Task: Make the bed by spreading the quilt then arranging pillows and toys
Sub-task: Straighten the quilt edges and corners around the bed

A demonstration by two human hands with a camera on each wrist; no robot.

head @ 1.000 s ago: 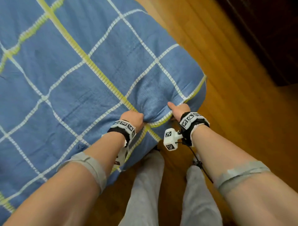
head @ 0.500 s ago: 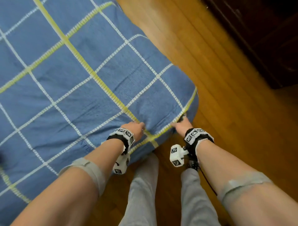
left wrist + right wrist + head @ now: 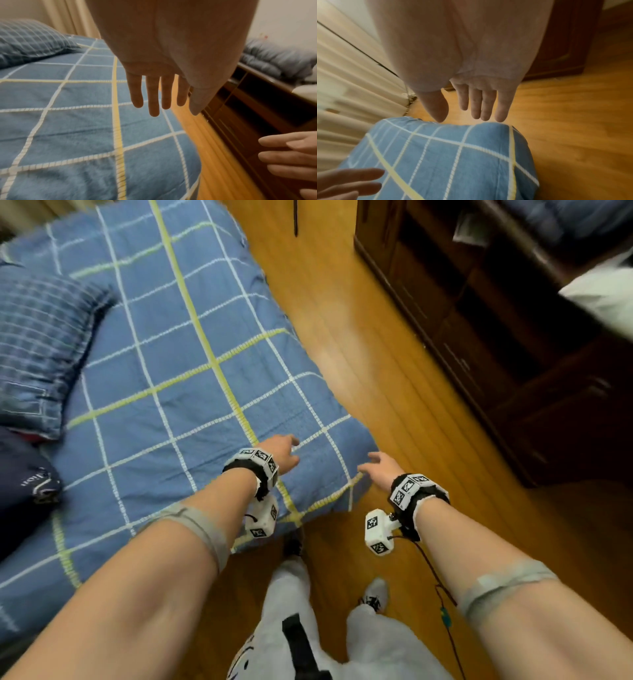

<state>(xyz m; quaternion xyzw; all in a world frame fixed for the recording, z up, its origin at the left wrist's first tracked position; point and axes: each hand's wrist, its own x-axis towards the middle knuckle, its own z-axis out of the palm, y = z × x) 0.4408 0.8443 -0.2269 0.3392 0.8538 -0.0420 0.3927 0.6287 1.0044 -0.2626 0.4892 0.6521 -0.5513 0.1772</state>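
The blue quilt (image 3: 191, 392) with white and yellow grid lines lies spread flat over the bed, its near corner (image 3: 342, 474) hanging over the edge. My left hand (image 3: 282, 451) hovers just above that corner, fingers straight and holding nothing (image 3: 154, 94). My right hand (image 3: 376, 465) floats beside the corner over the floor, fingers also straight and empty (image 3: 481, 104). A blue checked pillow (image 3: 41, 344) rests on the quilt at the far left. A dark navy item (image 3: 24, 481) with white lettering lies below the pillow.
Wooden floor (image 3: 394, 371) runs along the bed's right side. A dark wooden cabinet (image 3: 513, 337) stands at the right with folded bedding (image 3: 278, 59) on top. Beige curtains (image 3: 351, 81) hang beyond the bed. My legs in grey trousers (image 3: 308, 628) stand at the bed's corner.
Both hands have let go of the quilt's corner, lifted and opened. The quilt corner now lies flat. The head view has swung up, showing the pillow and cabinet.
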